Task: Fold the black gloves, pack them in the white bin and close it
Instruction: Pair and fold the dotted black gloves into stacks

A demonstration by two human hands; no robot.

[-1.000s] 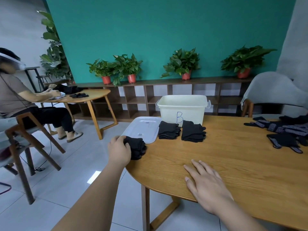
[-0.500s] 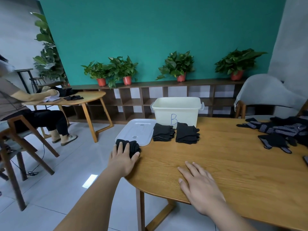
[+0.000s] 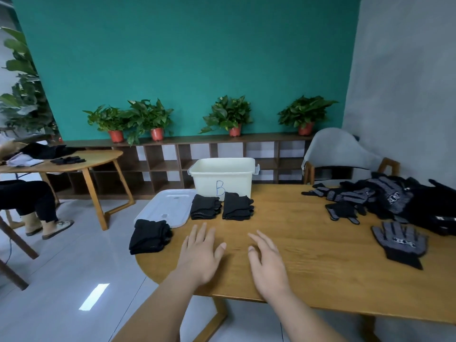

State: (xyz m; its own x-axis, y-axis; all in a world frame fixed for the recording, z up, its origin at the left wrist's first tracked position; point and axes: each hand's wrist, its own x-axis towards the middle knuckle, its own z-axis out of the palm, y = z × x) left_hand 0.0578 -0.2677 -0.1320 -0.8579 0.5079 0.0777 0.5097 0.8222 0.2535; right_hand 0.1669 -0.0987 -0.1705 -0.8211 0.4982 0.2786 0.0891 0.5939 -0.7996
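Item: black gloves, unfolded heap (image 3: 394,201) at 2 o'clock; three folded stacks near white bin (image 3: 223,177), open at 12. Knit, light, limp, probably grippy-dotted; take by cuff. Left hand (image 3: 199,255), right hand (image 3: 267,264): flat, fingers spread, empty.

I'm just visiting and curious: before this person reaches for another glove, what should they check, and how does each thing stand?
1. Both hands free: ok. The left hand and right hand are open and hold nothing.
2. White bin open: ok. Its lid lies beside it on the table.
3. Room in the bin: cannot tell, its inside is hidden.
4. Folded stacks secure: not ok. The left stack overhangs the table edge.
5. Unfolded gloves within view: ok. A single glove lies flat on the right.
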